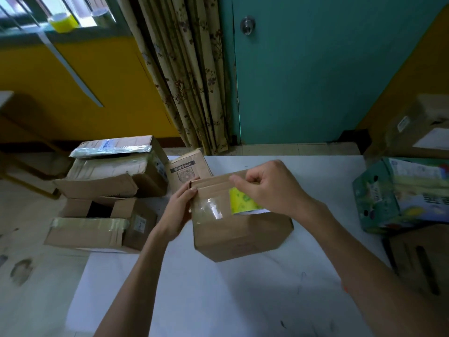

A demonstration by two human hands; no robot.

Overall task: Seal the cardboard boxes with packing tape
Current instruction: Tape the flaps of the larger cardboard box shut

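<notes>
A small brown cardboard box [240, 232] stands in the middle of the white table [218, 288]. Its near flap carries a patch of clear tape [210, 210]. My left hand [179, 210] grips the box's left top corner, thumb on the flap. My right hand [269, 188] is over the top of the box, fingers curled and pinching the upper flap edge. A yellow-green packet [240, 200] shows inside the box under my right hand. A yellow roll of tape [63, 22] sits far off on the window sill.
Two larger brown boxes are stacked at the table's left: an upper box [116, 171] and a lower box [102, 227]. A small printed carton [187, 171] stands behind the held box. A green printed box [401, 193] and brown boxes [422, 261] crowd the right edge.
</notes>
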